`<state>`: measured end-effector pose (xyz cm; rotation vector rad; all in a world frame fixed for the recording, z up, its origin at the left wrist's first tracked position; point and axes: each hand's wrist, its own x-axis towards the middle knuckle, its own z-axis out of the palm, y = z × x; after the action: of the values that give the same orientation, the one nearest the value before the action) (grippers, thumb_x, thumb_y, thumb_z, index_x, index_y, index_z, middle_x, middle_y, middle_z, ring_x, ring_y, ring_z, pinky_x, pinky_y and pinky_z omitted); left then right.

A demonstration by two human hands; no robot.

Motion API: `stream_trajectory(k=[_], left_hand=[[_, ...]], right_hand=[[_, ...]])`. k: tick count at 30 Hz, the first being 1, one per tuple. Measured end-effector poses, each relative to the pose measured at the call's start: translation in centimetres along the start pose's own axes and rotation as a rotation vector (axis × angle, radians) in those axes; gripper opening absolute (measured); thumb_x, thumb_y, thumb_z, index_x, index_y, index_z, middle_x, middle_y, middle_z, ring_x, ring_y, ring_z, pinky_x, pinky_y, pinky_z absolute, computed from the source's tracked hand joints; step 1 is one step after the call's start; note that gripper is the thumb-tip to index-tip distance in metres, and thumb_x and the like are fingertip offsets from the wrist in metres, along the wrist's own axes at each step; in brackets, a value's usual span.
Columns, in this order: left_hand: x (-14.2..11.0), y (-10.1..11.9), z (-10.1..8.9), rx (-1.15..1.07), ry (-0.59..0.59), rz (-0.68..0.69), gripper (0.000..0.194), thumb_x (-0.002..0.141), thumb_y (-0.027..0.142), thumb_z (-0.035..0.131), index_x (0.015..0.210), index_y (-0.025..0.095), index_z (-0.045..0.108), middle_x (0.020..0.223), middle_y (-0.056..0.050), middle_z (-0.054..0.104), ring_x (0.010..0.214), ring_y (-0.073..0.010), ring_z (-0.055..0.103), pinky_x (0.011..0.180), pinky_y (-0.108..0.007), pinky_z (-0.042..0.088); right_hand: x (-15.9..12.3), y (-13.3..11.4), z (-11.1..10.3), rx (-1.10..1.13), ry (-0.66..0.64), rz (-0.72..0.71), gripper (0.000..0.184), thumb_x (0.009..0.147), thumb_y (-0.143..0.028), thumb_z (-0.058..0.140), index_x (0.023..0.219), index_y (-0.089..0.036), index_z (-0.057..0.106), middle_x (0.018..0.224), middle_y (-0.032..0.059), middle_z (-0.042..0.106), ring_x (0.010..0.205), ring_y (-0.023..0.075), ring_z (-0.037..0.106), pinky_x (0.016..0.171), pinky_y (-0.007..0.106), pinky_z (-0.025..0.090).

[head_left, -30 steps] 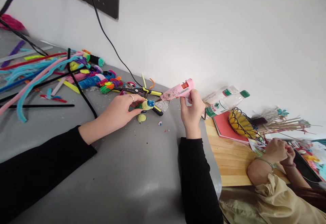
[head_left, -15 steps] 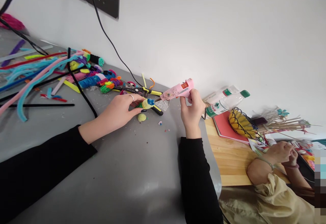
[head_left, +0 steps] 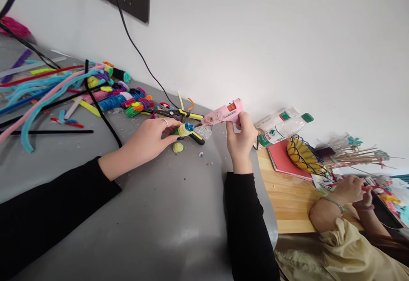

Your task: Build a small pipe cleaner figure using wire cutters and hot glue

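Between the fingers of my left hand (head_left: 150,134) is a small coiled pipe-cleaner piece (head_left: 184,130), yellow with a blue end and some green near the fingers. My right hand (head_left: 241,138) is wrapped round the handle of a pink hot glue gun (head_left: 220,114). Its nozzle points left and sits right at the blue end; whether it touches I cannot tell. A pale yellow-green coil (head_left: 177,147) lies on the grey table just below my left fingertips. Behind the held piece are pliers (head_left: 172,113) with black and yellow handles, partly hidden by my hand and the glue gun.
Loose pipe cleaners (head_left: 41,89) and coiled colourful pieces (head_left: 121,98) cover the back left. A black cord (head_left: 137,51) runs down the wall. At right are plastic bottles (head_left: 277,130), a red folder (head_left: 287,162), a yellow basket (head_left: 302,155), and another person's hands (head_left: 351,191).
My hands, the coiled piece and the glue gun stay practically where they were. At the right, the other person's hands have shifted slightly.
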<state>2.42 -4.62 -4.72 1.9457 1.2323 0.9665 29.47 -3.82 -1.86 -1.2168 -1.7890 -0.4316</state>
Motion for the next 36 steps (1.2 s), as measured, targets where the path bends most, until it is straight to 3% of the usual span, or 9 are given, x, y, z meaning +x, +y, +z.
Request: stream_trajectory(k=[36], left_hand=[[-0.03, 0.58, -0.12, 0.021, -0.014, -0.028, 0.027, 0.084, 0.030, 0.067, 0.108, 0.026, 0.079, 0.115, -0.006, 0.085, 0.098, -0.0301, 0.079, 0.093, -0.042, 0.063]], right_hand=[[0.00, -0.13, -0.09, -0.006, 0.001, -0.012, 0.006, 0.094, -0.019, 0.056, 0.089, -0.022, 0.057, 0.077, -0.0004, 0.055, 0.070, 0.0168, 0.051, 0.068, 0.031, 0.047]])
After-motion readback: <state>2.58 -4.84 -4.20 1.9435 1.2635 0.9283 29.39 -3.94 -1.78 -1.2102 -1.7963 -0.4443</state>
